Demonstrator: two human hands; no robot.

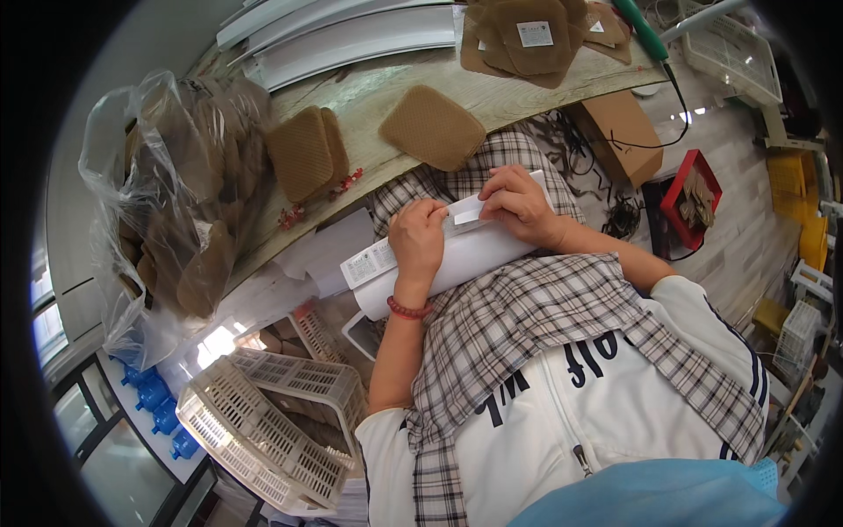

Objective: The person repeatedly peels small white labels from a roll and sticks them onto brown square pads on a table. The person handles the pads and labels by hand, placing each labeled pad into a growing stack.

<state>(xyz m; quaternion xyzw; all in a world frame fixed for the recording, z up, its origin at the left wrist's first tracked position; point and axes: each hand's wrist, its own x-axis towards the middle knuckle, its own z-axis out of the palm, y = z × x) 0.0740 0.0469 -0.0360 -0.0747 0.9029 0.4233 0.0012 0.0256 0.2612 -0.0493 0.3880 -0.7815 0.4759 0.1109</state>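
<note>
A roll of white label sheet (475,256) lies across my lap, with a row of small printed labels (372,263) along its upper edge. My left hand (418,237), a red bead bracelet at its wrist, is closed over that edge with curled fingers. Further right, my right hand (520,207) pinches the sheet, and a pale strip (468,214) shows between the two hands. Whether a single label is lifted off cannot be made out. On the table just beyond the hands rests a brown mesh pad (432,127) with rounded corners.
Left on the wooden table (351,98), more brown pads (303,154) lie beside a clear plastic bag (189,184) full of them. Labelled pads (518,39) are piled at the back. A green-handled tool (642,31) trails a black cord. White crates (263,430) stand lower left; a red box (689,202) sits right.
</note>
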